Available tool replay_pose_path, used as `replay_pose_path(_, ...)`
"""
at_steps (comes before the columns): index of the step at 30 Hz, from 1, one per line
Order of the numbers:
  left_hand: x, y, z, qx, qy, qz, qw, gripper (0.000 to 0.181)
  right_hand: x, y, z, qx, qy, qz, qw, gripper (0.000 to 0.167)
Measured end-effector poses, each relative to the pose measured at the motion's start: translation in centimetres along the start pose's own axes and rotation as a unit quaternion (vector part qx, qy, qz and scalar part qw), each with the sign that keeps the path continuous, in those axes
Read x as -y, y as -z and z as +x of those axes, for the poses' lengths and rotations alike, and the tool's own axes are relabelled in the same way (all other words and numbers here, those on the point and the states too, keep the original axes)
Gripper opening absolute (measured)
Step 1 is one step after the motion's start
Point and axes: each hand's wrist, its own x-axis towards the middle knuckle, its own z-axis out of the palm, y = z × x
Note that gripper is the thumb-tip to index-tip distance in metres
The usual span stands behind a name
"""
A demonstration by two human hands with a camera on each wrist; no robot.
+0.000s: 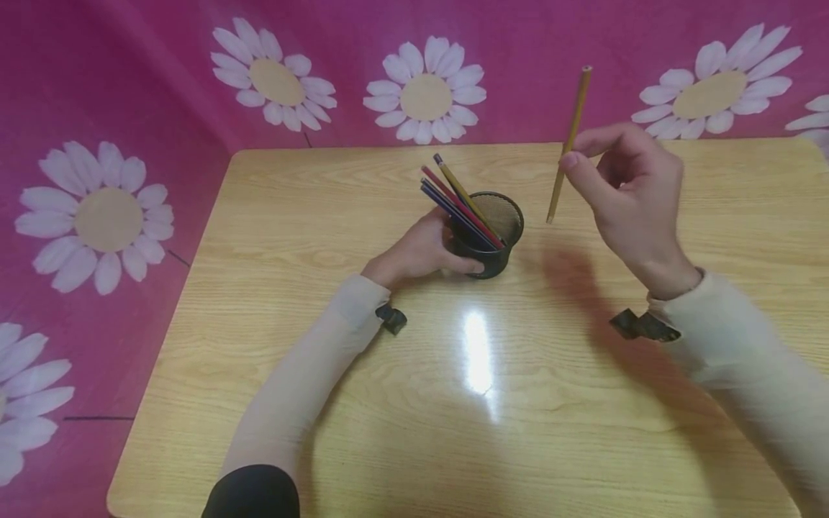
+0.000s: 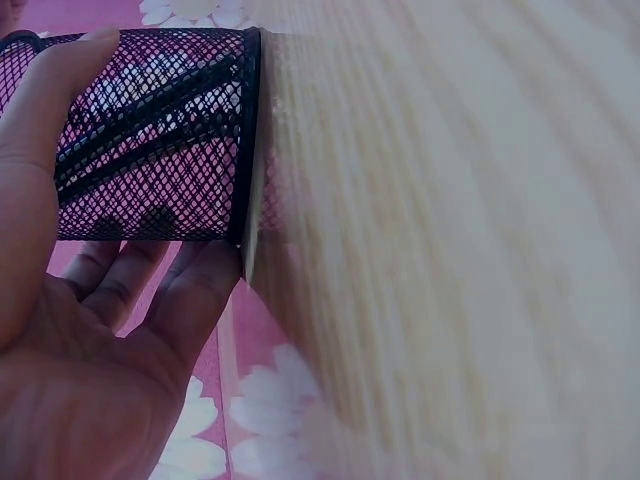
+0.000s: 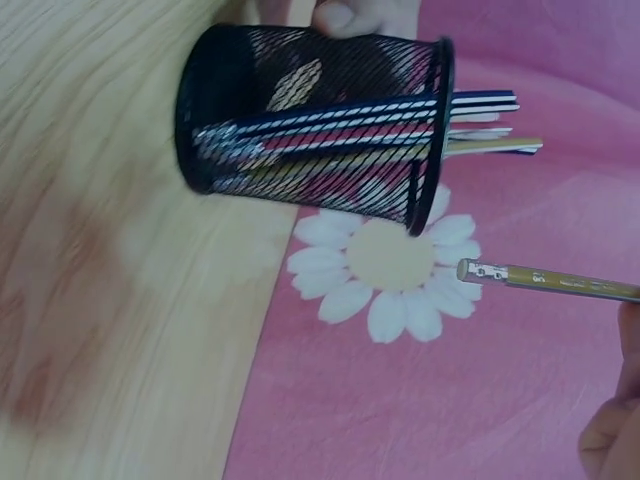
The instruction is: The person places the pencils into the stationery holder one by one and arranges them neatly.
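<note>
My left hand (image 1: 421,248) grips a black mesh pencil cup (image 1: 495,265), thumb across its near side and fingers behind it. The cup stands upright on the table. Inside lean several pencils, among them a red pencil (image 1: 447,192), dark blue ones and a yellow one, their upper ends tilted left. My right hand (image 1: 637,198) pinches a yellow pencil (image 1: 575,115) between thumb and fingers, nearly upright, to the right of the cup and apart from it. In the right wrist view, a metal-banded end of this pencil (image 3: 550,283) points past the cup's rim.
The wooden table (image 1: 401,424) has a glare spot in front of the cup. Behind it and on the left hangs a pink cloth (image 1: 350,43) with large white daisies. A dark band with a small block sits at each wrist.
</note>
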Motion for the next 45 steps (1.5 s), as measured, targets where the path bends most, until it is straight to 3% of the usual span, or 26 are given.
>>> replay_pose_path(4,0.0,0.0,0.0,-0.003,0.001,0.002,1.0000,0.072,0.5,-1.1,0.3,-0.004,0.013,0.033,0.9994,0.017)
replay_pose_path(8,0.0,0.0,0.0,-0.004,0.000,0.001,1.0000,0.074,0.8,-2.0,0.4,0.000,0.015,0.031,0.9994,0.017)
replay_pose_path(12,-0.1,0.1,0.0,-0.003,-0.006,0.007,0.9999,0.077,0.6,-2.7,0.2,0.014,0.008,0.027,0.9995,0.017)
replay_pose_path(17,0.0,0.2,0.1,-0.001,-0.012,-0.001,0.9999,0.076,0.1,-3.3,-0.1,0.049,0.026,0.021,0.9983,0.015)
replay_pose_path(25,-0.1,0.2,0.1,-0.003,-0.003,-0.001,1.0000,0.074,-1.4,-3.4,-0.4,0.120,0.046,-0.054,0.9902,0.012)
replay_pose_path(45,0.1,0.1,0.0,0.002,-0.015,0.005,0.9999,0.077,-2.1,-4.2,-0.7,0.208,0.017,-0.194,0.9586,0.008)
